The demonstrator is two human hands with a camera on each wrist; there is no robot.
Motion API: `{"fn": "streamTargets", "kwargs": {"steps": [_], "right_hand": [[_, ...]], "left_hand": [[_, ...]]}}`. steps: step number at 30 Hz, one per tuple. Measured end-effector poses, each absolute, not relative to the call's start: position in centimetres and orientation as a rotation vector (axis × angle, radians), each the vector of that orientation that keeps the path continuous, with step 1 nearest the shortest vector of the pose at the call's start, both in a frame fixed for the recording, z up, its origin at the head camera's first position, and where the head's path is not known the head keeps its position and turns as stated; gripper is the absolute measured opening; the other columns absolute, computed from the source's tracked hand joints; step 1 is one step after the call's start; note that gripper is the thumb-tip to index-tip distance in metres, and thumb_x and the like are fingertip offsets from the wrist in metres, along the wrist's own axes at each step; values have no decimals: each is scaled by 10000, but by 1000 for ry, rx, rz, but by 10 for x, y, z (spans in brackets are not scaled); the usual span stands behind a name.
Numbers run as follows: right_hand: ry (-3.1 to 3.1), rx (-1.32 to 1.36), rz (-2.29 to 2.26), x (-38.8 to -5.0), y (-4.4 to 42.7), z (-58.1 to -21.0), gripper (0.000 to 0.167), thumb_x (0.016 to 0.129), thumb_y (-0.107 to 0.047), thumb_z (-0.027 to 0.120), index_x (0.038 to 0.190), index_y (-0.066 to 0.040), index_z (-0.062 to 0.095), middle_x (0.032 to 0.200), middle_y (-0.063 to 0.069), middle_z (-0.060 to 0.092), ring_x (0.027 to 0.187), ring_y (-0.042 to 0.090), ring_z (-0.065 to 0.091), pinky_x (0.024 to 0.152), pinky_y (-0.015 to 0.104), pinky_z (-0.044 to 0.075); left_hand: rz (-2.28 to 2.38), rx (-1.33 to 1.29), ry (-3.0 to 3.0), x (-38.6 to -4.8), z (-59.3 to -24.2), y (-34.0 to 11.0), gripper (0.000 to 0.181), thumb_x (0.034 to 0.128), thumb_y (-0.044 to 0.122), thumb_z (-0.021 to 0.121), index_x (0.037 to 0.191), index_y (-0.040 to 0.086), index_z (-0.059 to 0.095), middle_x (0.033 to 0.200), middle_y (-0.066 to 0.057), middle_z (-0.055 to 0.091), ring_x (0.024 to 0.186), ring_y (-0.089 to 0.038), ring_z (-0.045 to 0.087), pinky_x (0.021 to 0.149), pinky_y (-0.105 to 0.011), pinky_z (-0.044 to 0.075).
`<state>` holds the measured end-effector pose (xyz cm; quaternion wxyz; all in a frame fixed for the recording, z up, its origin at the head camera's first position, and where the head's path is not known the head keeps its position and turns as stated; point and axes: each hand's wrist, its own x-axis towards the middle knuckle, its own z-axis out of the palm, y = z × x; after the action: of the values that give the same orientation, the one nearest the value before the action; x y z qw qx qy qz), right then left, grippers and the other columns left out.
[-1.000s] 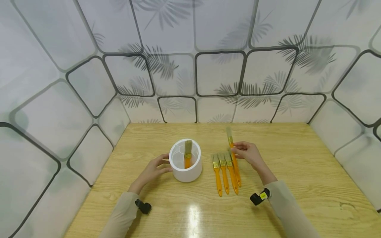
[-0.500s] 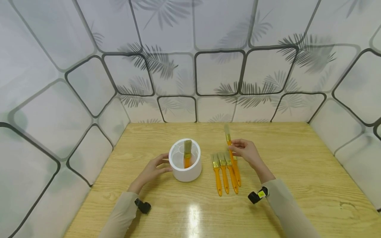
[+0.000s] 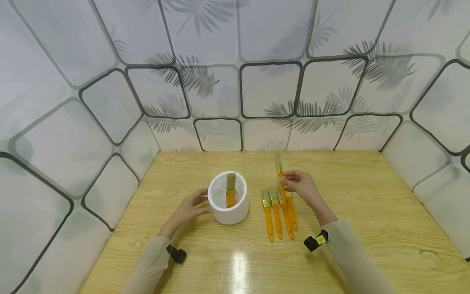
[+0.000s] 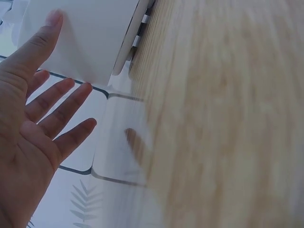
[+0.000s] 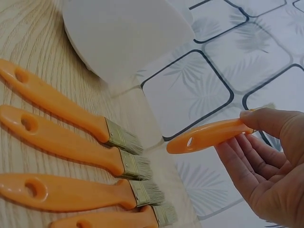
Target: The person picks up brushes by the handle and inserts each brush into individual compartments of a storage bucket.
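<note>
Pinched between the thumb and fingers of my right hand [image 3: 302,188] is a paintbrush [image 3: 279,168], bristles up, its orange handle [image 5: 204,137] plain in the right wrist view. It is raised above several like paintbrushes [image 3: 278,220] lying side by side on the table. To their left stands a round white container [image 3: 230,215] with one paintbrush [image 3: 230,190] upright in it, bristles at the top. My left hand [image 3: 186,211] rests at the container's left side with loosely spread fingers. In the left wrist view the thumb lies against the white wall [image 4: 95,38].
The wooden table [image 3: 205,265] meets a patterned white backdrop [image 3: 271,92] at the back and on both sides. A black camera [image 3: 177,254] sits on the left wrist, another camera [image 3: 315,241] on the right.
My right hand has moved a little left and away from me, carrying the paintbrush off the row's right end. The left hand and the container have hardly moved.
</note>
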<state>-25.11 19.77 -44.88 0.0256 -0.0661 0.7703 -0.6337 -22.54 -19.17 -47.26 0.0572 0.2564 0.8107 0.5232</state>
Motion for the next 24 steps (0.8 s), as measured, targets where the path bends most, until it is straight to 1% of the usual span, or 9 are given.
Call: {"fn": "streamTargets", "kwargs": {"steps": [7,13,17,21,24], "right_hand": [[2369,-206,-1966,-250,192,-445,429,876,-184,654,1204,67,540,1005,156,586,787,87,626,806,444,552],[2352,-206,-1996,-249,187,-440,408,874,-167,655,1193,63,548,980,117,584,782,86,622,837,503,520],[2349,-209,-2010,-250,183,-439,415,871,-161,657,1199,66,545,973,94,587,782,75,624,826,472,534],[2374,-230,-2001,-249,179,-436,413,873,-163,654,1195,71,544,975,113,590,786,82,625,809,452,547],[2372,-241,-2009,-249,176,-434,406,874,-164,653,1192,65,547,993,139,585,800,98,626,825,480,534]], "left_hand": [[1607,806,2470,-227,-473,-191,679,748,71,755,1342,0,434,1312,-251,485,1130,-419,533,974,-547,426],[1634,804,2451,-227,-474,-192,672,750,64,753,1338,-4,437,1313,-256,483,1125,-433,531,972,-562,420],[1635,801,2440,-228,-475,-193,674,755,75,751,1344,7,433,1322,-246,479,1129,-427,531,969,-558,426],[1632,805,2434,-228,-475,-193,671,759,78,749,1346,10,432,1322,-242,481,1128,-423,533,967,-549,432],[1642,811,2430,-228,-475,-193,666,758,66,747,1343,2,433,1316,-250,483,1124,-433,531,964,-555,432]]}}
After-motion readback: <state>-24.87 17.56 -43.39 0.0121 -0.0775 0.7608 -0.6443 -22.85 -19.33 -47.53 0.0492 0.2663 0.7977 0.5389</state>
